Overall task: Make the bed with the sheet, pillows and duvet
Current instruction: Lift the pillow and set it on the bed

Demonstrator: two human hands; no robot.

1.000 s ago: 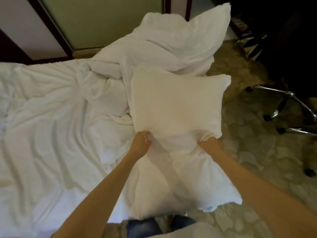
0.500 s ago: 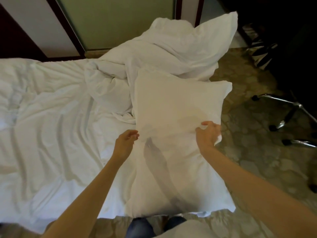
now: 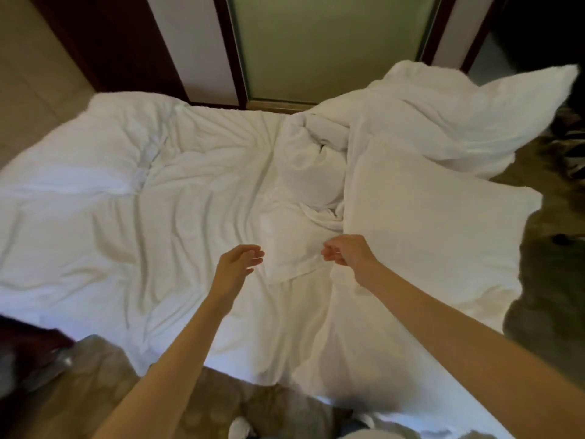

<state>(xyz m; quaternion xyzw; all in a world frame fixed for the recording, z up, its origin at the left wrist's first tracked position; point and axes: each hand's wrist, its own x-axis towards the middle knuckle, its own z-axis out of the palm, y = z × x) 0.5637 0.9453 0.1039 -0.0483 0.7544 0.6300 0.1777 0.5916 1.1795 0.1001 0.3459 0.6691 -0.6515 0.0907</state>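
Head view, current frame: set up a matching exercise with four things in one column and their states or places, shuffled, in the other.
Things:
1. left hand
2. pillow
3. duvet
4. sheet

States:
A. bunched in a heap, far right
B. spread out and wrinkled, left side
C. fingers relaxed, holding nothing
D. lying flat, near right

Pairs: 1-C, 2-D, 3-A, 4-B.

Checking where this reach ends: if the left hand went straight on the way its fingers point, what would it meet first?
Probably the folded white cloth flap lying on the sheet, just past the fingertips of the left hand; the right hand comes after it. How high the hand hovers is unclear.
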